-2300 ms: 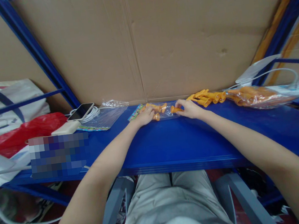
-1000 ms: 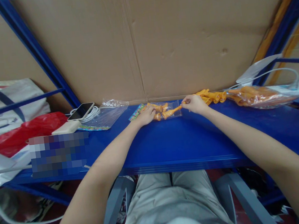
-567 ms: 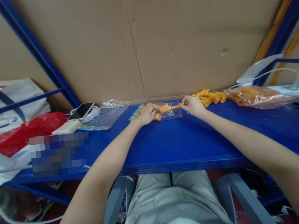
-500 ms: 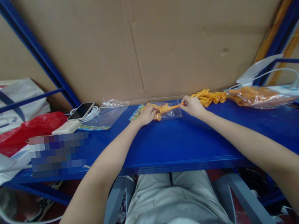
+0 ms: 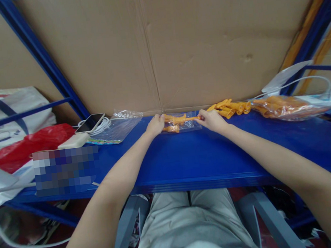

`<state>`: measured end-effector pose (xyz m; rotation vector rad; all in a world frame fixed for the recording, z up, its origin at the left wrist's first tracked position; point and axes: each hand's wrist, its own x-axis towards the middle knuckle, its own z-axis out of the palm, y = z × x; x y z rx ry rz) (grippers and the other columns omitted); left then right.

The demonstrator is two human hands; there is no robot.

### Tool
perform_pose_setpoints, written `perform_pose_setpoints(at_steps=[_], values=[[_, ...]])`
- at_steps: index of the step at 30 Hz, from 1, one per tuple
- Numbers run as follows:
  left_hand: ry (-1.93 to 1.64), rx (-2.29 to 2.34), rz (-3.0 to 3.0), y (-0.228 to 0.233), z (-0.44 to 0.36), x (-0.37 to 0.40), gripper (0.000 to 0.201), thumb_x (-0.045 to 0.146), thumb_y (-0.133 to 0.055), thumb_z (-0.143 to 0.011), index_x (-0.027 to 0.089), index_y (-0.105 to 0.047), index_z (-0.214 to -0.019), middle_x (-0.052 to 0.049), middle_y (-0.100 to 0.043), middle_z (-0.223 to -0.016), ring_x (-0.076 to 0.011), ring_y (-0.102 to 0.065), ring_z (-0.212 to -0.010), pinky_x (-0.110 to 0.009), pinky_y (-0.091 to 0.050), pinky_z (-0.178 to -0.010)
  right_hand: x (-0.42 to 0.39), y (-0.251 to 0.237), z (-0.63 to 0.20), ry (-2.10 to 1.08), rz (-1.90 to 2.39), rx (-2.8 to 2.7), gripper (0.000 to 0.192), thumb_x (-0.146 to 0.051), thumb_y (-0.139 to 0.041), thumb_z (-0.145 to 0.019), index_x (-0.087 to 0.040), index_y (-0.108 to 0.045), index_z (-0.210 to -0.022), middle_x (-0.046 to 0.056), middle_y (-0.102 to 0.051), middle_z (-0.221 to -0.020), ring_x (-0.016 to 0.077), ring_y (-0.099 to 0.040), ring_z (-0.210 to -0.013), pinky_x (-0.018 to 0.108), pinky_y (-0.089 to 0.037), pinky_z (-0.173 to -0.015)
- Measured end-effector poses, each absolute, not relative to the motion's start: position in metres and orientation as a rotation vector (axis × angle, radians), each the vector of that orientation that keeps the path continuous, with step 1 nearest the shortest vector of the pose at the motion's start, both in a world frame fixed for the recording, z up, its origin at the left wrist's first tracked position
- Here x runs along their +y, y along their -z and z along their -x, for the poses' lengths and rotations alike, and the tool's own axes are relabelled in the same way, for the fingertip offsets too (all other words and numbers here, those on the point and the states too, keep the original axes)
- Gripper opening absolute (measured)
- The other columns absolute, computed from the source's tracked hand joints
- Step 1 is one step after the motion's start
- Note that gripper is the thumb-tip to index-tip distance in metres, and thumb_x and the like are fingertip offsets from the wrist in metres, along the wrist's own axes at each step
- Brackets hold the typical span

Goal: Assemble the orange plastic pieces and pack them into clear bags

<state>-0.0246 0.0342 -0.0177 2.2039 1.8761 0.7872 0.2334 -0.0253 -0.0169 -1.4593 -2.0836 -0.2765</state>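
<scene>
A clear plastic bag (image 5: 190, 126) lies flat near the back of the blue table, with orange plastic pieces (image 5: 175, 120) in or on it. My left hand (image 5: 155, 126) is closed on the bag's left end and covers its printed strip. At the other end, my right hand (image 5: 212, 120) pinches the thin tip of a long orange plastic piece (image 5: 193, 118). Whether that tip is inside the bag or out of it I cannot tell. Just beyond my right hand rests a pile of orange plastic tubes (image 5: 232, 107).
Farther right is a clear bag full of orange tubes (image 5: 281, 106). On the left lie another clear bag (image 5: 125, 127), a phone (image 5: 90, 123) on a coiled white cable (image 5: 105, 125), and a red plastic bag (image 5: 37, 141). A cardboard wall (image 5: 192, 44) closes off the back.
My left hand has shifted slightly left, off the orange piece and onto the bag's printed end. The orange pieces show more. My right hand has stayed almost in place at the tip.
</scene>
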Motion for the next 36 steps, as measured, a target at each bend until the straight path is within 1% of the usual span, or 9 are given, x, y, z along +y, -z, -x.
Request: perform_pose_setpoints(at_steps=[7,11,14,17,19,23,26,31,36], values=[[-0.771,1.849,-2.225,0.012,0.02,0.025,0.044,0.036,-0.024,-0.103,0.012,-0.057,-0.118,-0.019,-0.065,-0.129,-0.0299,-0.059,-0.126,-0.039,-0.044,-0.102,-0.023,0.021,-0.234,0.234,1.401,-2.193,0.015,-0.031,-0.06,-0.09,-0.02,-0.067,-0.097,0.007,-0.075,-0.084,0.0236,-0.069,-0.078,0.029,-0.045,-0.067],[-0.797,1.884,-2.174,0.009,0.018,0.021,0.044,0.035,-0.024,-0.104,0.012,-0.059,-0.117,-0.017,-0.067,-0.127,-0.0267,-0.06,-0.124,-0.034,-0.045,-0.1,-0.018,0.022,-0.236,0.149,1.195,-2.291,0.018,-0.025,-0.061,-0.089,-0.018,-0.071,-0.103,0.009,-0.077,-0.093,0.0245,-0.069,-0.09,0.037,-0.049,-0.082],[-0.834,1.903,-2.124,0.008,0.019,0.021,0.043,0.035,-0.026,-0.104,0.014,-0.061,-0.115,-0.015,-0.069,-0.124,-0.026,-0.062,-0.122,-0.033,-0.045,-0.099,-0.019,0.022,-0.235,0.075,1.202,-2.312,0.023,-0.022,-0.061,-0.088,-0.018,-0.072,-0.108,0.01,-0.077,-0.102,0.0279,-0.067,-0.102,0.044,-0.05,-0.09],[-0.888,1.9,-2.072,0.007,0.021,0.024,0.044,0.035,-0.026,-0.104,0.013,-0.062,-0.115,-0.016,-0.07,-0.122,-0.0265,-0.062,-0.121,-0.034,-0.046,-0.099,-0.019,0.022,-0.235,-0.07,1.24,-2.305,0.026,-0.018,-0.06,-0.088,-0.018,-0.073,-0.111,0.01,-0.076,-0.109,0.0268,-0.067,-0.108,0.047,-0.048,-0.098],[-0.919,1.89,-2.034,0.007,0.022,0.026,0.044,0.034,-0.026,-0.103,0.013,-0.063,-0.115,-0.016,-0.07,-0.123,-0.0269,-0.062,-0.121,-0.034,-0.047,-0.099,-0.017,0.024,-0.238,-0.217,1.237,-2.293,0.026,-0.016,-0.06,-0.087,-0.018,-0.073,-0.109,0.009,-0.076,-0.111,0.0243,-0.069,-0.107,0.045,-0.048,-0.101],[-0.986,1.847,-1.976,0.009,0.026,0.031,0.044,0.034,-0.028,-0.102,0.012,-0.064,-0.114,-0.016,-0.07,-0.122,-0.0267,-0.062,-0.121,-0.034,-0.047,-0.099,-0.01,0.029,-0.243,-0.572,1.182,-2.212,0.026,-0.018,-0.061,-0.086,-0.017,-0.073,-0.109,0.01,-0.074,-0.116,0.0217,-0.07,-0.107,0.04,-0.052,-0.098],[-1.028,1.778,-1.975,0.012,0.025,0.034,0.044,0.033,-0.028,-0.102,0.013,-0.065,-0.113,-0.015,-0.07,-0.122,-0.0264,-0.062,-0.12,-0.036,-0.046,-0.1,-0.007,0.033,-0.242,-0.748,1.139,-2.168,0.03,-0.023,-0.063,-0.085,-0.014,-0.073,-0.112,0.012,-0.073,-0.118,0.0231,-0.069,-0.109,0.041,-0.052,-0.099],[-1.032,1.738,-1.996,0.017,0.021,0.038,0.045,0.032,-0.028,-0.101,0.01,-0.066,-0.108,-0.017,-0.07,-0.121,-0.0258,-0.062,-0.118,-0.034,-0.046,-0.099,-0.008,0.031,-0.239,-0.708,1.078,-2.27,0.035,-0.025,-0.06,-0.086,-0.014,-0.073,-0.116,0.01,-0.07,-0.126,0.0249,-0.066,-0.117,0.042,-0.045,-0.107],[-0.992,1.689,-2.074,0.02,0.02,0.039,0.036,0.024,-0.035,-0.098,0.016,-0.069,-0.105,-0.01,-0.073,-0.117,-0.0216,-0.065,-0.112,-0.031,-0.049,-0.096,-0.006,0.029,-0.242,-0.61,1.136,-2.32,0.038,-0.021,-0.059,-0.086,-0.018,-0.073,-0.122,0.006,-0.066,-0.133,0.0248,-0.062,-0.123,0.039,-0.042,-0.111]])
